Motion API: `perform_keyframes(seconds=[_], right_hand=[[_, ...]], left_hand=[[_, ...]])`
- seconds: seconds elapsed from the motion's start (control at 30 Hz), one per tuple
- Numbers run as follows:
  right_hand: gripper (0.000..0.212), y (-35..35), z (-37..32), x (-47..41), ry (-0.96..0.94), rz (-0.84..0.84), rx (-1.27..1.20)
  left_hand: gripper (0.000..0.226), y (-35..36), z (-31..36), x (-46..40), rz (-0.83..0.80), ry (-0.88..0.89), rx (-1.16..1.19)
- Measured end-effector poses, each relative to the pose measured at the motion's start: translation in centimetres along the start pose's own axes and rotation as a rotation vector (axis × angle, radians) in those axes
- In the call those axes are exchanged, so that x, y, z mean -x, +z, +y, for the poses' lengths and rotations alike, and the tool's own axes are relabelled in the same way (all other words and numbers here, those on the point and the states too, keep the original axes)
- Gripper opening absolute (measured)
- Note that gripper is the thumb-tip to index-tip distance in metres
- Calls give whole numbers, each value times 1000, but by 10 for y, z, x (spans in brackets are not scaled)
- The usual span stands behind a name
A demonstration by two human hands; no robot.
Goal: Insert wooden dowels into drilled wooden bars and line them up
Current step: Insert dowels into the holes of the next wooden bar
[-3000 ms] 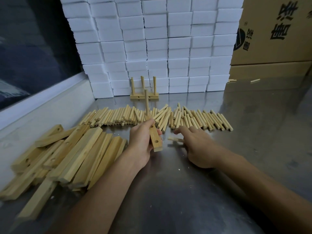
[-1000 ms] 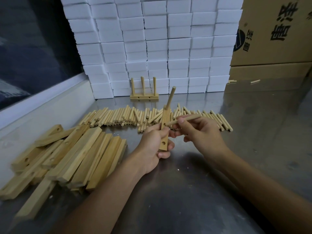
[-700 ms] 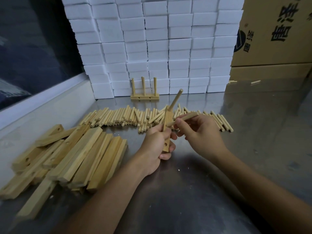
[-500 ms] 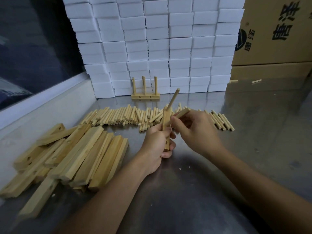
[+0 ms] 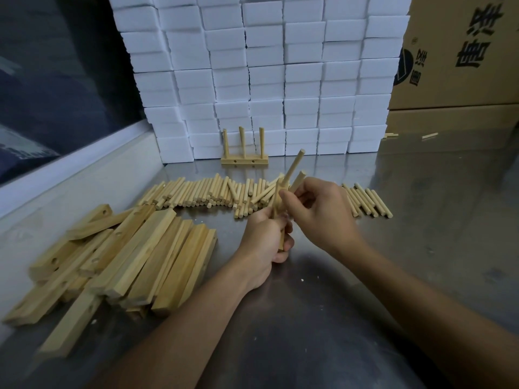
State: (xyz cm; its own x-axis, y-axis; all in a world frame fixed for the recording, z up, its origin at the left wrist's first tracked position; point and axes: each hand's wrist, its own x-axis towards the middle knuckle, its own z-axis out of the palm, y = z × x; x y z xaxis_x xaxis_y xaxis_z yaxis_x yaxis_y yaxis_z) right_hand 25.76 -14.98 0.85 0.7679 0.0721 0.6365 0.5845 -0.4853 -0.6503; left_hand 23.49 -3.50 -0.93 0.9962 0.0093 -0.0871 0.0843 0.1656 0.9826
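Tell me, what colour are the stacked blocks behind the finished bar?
White blocks, clearest in the head view, behind the bar.

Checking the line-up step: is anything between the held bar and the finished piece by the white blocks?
Yes: the row of loose dowels lies across the table between the bar and the finished piece.

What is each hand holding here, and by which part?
The left hand grips a drilled bar round its lower half; one dowel already stands in it. The right hand pinches a second dowel near its lower end.
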Motion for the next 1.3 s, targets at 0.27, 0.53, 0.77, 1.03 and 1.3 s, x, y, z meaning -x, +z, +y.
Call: perform_keyframes(seconds=[0.27,0.53,0.77,1.03,1.3], right_hand=[[21,2,7,3,17,-8,-89],[14,1,12,4,9,-22,-140],[22,7,11,5,112,74,-186],[21,10,14,16,70,63,-154],[12,6,8,21,-43,-18,-124]], left_hand=[[21,0,1,0,8,-9,6],[20,3,4,1,-9,-35,-9],[20,3,2,1,-3,-27,-51],[36,0,6,0,-63,-49,60],[40,-2,11,-1,25,-112,134]])
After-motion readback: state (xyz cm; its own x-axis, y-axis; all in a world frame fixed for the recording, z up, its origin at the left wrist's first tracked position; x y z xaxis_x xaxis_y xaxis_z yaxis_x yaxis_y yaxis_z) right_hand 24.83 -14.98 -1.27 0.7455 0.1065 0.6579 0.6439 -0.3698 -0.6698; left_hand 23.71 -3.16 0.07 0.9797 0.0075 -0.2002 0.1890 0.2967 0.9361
